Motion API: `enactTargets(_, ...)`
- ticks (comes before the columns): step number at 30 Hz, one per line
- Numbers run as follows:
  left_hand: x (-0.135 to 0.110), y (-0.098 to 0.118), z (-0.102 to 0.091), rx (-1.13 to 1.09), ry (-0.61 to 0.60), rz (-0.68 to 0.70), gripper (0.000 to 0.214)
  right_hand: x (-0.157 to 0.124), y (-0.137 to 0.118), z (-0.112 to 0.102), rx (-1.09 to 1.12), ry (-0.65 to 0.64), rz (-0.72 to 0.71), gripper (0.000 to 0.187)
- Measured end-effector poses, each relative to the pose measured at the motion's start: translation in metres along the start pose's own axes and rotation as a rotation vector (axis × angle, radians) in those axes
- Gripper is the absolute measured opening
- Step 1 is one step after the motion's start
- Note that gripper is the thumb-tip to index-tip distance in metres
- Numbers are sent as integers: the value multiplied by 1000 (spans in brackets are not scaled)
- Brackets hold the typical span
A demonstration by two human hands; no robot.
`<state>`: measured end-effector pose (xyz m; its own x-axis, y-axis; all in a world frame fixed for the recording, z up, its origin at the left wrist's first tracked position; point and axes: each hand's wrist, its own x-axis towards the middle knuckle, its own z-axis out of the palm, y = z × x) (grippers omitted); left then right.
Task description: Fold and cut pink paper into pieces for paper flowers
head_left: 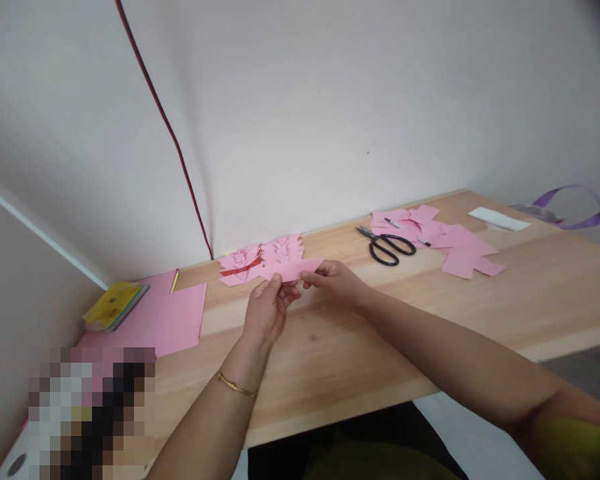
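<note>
Near edge of worktop (pixel 320 373): left corner pixelated, objects there unreadable; gold bracelet (pixel 236 385) on the left wrist; left hand (pixel 267 307) and right hand (pixel 335 283) over the middle, fingers of both pinching one pink paper piece (pixel 296 269), left at its lower edge, right toward its right end; at left, yellow packet (pixel 111 305) lying on pink sheets (pixel 170 323), contents not discernible; slim yellow stick (pixel 175 281) by the sheets' far edge; just behind the held piece, and partly hidden by it, folded pink pieces (pixel 285 250) with a red strip (pixel 241 268) across the left ones; to the right, black-handled scissors (pixel 385 247) overlapping scattered pink scraps (pixel 463 247); white strip (pixel 499 219) beyond these; purple strap (pixel 597 217) past the worktop's right edge; dark cable (pixel 173 130) down the wall (pixel 330 100).
</note>
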<state>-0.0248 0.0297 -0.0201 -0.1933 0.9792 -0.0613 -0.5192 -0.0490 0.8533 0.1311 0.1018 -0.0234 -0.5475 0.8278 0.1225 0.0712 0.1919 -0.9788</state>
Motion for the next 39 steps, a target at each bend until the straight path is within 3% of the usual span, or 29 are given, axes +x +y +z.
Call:
enactTargets(7,-3,1,3,18,-24,-59,22,0,1,-1,-24,6,2,34)
enactTargets(14,0,1,1,-5,129,-62,24,-3,1,8,10,-38,-27,31)
enactTargets(18,1,1,0,31,144,-63,24,-3,0,6,47,12,-122,32)
enactTargets(25,2,-2,-1,84,147,-5,25,-3,0,4,-77,106,-178,22)
enactTargets(28,2,0,-1,74,161,-18,25,-2,0,3,-112,225,-210,20)
enactTargets(31,0,1,1,67,159,-42,25,-3,-5,1,-252,418,-372,14)
enactTargets(33,0,0,2,54,142,-46,23,-6,-9,1,-391,479,-528,9)
enactTargets(36,-1,-1,2,34,98,-32,23,-12,-15,5,-557,429,-641,9)
enactTargets(39,0,-3,0,54,33,-19,23,-16,-16,9,-675,349,-598,13)
